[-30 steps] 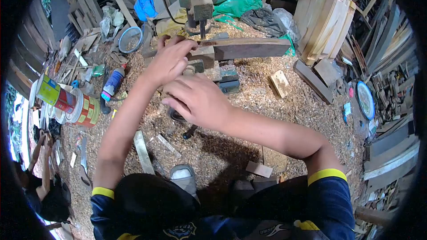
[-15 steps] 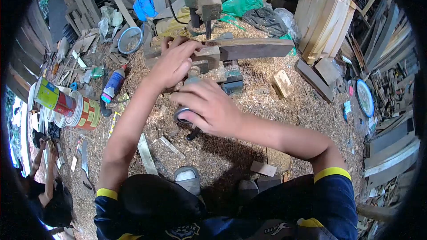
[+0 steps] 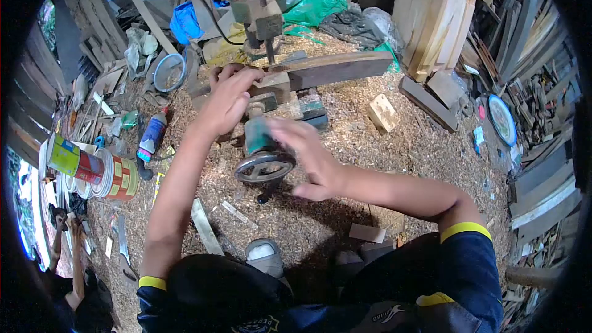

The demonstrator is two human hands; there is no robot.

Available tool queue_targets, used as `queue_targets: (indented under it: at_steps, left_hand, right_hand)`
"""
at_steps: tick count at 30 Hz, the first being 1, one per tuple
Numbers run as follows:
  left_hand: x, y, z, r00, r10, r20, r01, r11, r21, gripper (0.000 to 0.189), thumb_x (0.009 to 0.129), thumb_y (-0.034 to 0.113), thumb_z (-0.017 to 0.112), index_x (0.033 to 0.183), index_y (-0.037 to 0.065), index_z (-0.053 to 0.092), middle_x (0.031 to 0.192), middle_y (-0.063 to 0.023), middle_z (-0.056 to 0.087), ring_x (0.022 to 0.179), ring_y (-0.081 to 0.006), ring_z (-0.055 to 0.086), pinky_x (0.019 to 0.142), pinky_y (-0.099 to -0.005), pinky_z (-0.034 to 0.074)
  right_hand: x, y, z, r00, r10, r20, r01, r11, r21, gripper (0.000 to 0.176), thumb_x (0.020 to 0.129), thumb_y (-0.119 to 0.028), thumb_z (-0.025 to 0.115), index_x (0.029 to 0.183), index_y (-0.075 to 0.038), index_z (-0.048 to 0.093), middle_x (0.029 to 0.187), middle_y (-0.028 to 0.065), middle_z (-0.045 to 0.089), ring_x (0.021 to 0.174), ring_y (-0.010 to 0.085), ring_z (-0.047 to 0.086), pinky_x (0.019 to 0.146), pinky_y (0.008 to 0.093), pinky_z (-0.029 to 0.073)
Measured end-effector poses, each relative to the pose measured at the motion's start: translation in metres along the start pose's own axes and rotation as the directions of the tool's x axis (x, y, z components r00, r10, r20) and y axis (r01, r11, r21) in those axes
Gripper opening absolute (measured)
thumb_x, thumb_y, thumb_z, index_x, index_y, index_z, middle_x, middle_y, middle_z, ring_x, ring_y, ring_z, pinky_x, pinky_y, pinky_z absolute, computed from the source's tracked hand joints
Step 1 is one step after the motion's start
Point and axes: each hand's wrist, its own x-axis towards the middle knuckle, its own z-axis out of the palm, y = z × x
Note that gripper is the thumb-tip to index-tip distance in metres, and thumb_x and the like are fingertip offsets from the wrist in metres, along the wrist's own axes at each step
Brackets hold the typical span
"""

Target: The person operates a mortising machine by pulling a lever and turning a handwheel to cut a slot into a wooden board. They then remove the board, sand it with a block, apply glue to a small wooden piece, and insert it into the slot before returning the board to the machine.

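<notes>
The left hand (image 3: 227, 102) lies over the left end of a dark wooden plank (image 3: 333, 69), fingers curled over its far edge and thumb along the top, holding it under the drill bit (image 3: 269, 49) of a green machine at the far side. The plank runs to the right across a clamp standing in the sawdust. The right hand (image 3: 306, 155) is blurred, spread open with the fingers stretched out, just right of a grey handwheel (image 3: 265, 166) near the middle; I cannot tell whether it touches the wheel. To the left, two paint cans (image 3: 92, 169) lie on their sides, touching each other, their contents not visible. A spray bottle (image 3: 151, 135) with a red cap lies between them and the clamp. Farther off, a blue-rimmed round sieve (image 3: 168, 73) leans among scraps; what it holds cannot be made out. A small wood block (image 3: 382, 113) rests on the sawdust to the right.
</notes>
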Motion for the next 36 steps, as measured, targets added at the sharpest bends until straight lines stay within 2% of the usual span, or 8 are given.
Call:
queue_targets:
  at_steps: [5, 9, 11, 16, 18, 22, 29, 36]
  left_hand:
    - [0.002, -0.005, -0.002, 0.999, 0.034, -0.026, -0.036, 0.996, -0.083, 0.052, 0.096, 0.031, 0.047, 0.141, 0.009, 0.061, 0.137, -0.0189, 0.066, 0.131, -0.0461, 0.051, 0.118, -0.0684, 0.028]
    - [0.002, 0.000, -0.002, 1.000, -0.004, -0.029, 0.004, 1.000, 0.008, 0.053, 0.098, 0.036, 0.043, 0.140, 0.010, 0.062, 0.139, -0.0170, 0.067, 0.132, -0.0450, 0.051, 0.116, -0.0637, 0.030]
    - [0.002, 0.001, -0.003, 1.000, -0.004, -0.023, 0.005, 0.999, 0.038, 0.053, 0.098, 0.038, 0.043, 0.139, 0.011, 0.062, 0.140, -0.0166, 0.067, 0.132, -0.0447, 0.050, 0.116, -0.0626, 0.030]
    - [0.001, 0.007, -0.007, 1.000, -0.007, -0.018, 0.006, 1.000, -0.010, 0.055, 0.096, 0.037, 0.044, 0.139, 0.009, 0.062, 0.139, -0.0167, 0.067, 0.130, -0.0437, 0.051, 0.116, -0.0630, 0.029]
    - [0.000, 0.006, -0.005, 1.000, -0.017, -0.020, 0.017, 1.000, -0.008, 0.055, 0.095, 0.036, 0.044, 0.139, 0.009, 0.061, 0.138, -0.0169, 0.067, 0.130, -0.0433, 0.051, 0.116, -0.0625, 0.030]
    - [0.003, 0.011, -0.007, 0.999, -0.040, 0.001, 0.040, 0.998, 0.042, 0.054, 0.094, 0.032, 0.046, 0.140, 0.007, 0.060, 0.140, -0.0172, 0.066, 0.131, -0.0421, 0.050, 0.114, -0.0598, 0.032]
    - [-0.012, 0.018, -0.007, 0.997, -0.007, -0.071, 0.007, 1.000, -0.006, 0.053, 0.102, 0.044, 0.044, 0.136, 0.008, 0.063, 0.137, -0.0165, 0.066, 0.130, -0.0392, 0.051, 0.111, -0.0559, 0.033]
    - [-0.100, 0.085, 0.000, 0.992, -0.021, -0.122, 0.025, 0.999, 0.030, 0.053, 0.112, 0.054, 0.040, 0.108, 0.006, 0.063, 0.108, -0.0139, 0.062, 0.106, -0.0340, 0.055, 0.094, -0.0470, 0.036]
  right_hand:
    - [-0.073, 0.018, 0.017, 0.936, 0.110, 0.335, -0.071, 0.989, -0.128, 0.096, 0.109, -0.062, 0.050, 0.173, -0.001, 0.012, 0.180, 0.0293, 0.012, 0.168, 0.0466, 0.014, 0.133, 0.0645, 0.011]
    - [-0.012, 0.010, 0.028, 0.994, 0.100, 0.038, -0.099, 0.995, -0.026, 0.097, 0.111, -0.056, 0.049, 0.175, -0.002, 0.001, 0.182, 0.0288, 0.003, 0.169, 0.0456, 0.008, 0.134, 0.0644, 0.007]
    - [0.007, 0.001, 0.013, 0.978, 0.079, 0.194, -0.059, 0.993, -0.104, 0.090, 0.112, -0.052, 0.046, 0.175, -0.001, 0.006, 0.181, 0.0307, 0.005, 0.170, 0.0439, 0.006, 0.135, 0.0623, 0.007]
    - [-0.053, 0.008, 0.014, 0.965, 0.261, -0.026, -0.263, 0.960, -0.094, 0.065, 0.112, -0.043, 0.050, 0.158, 0.003, 0.042, 0.158, 0.0292, 0.047, 0.147, 0.0445, 0.046, 0.119, 0.0594, 0.035]
    - [-0.053, 0.008, 0.017, 0.935, 0.330, 0.133, -0.324, 0.944, -0.062, 0.037, 0.108, -0.030, 0.059, 0.126, 0.002, 0.058, 0.120, 0.0251, 0.064, 0.110, 0.0438, 0.062, 0.098, 0.0541, 0.045]
    - [-0.003, 0.012, 0.015, 0.982, 0.180, 0.061, -0.175, 0.982, -0.074, 0.021, 0.104, -0.019, 0.062, 0.104, 0.001, 0.057, 0.090, 0.0220, 0.062, 0.082, 0.0478, 0.062, 0.081, 0.0503, 0.051]
    - [-0.026, 0.010, 0.007, 0.951, 0.272, 0.149, -0.295, 0.940, 0.173, 0.025, 0.114, -0.025, 0.054, 0.116, -0.001, 0.060, 0.100, 0.0212, 0.063, 0.096, 0.0430, 0.066, 0.089, 0.0516, 0.052]
    - [-0.050, 0.018, 0.019, 0.858, 0.463, 0.224, -0.513, 0.795, 0.322, 0.034, 0.118, -0.028, 0.050, 0.134, -0.001, 0.063, 0.110, 0.0169, 0.068, 0.104, 0.0358, 0.069, 0.093, 0.0451, 0.054]
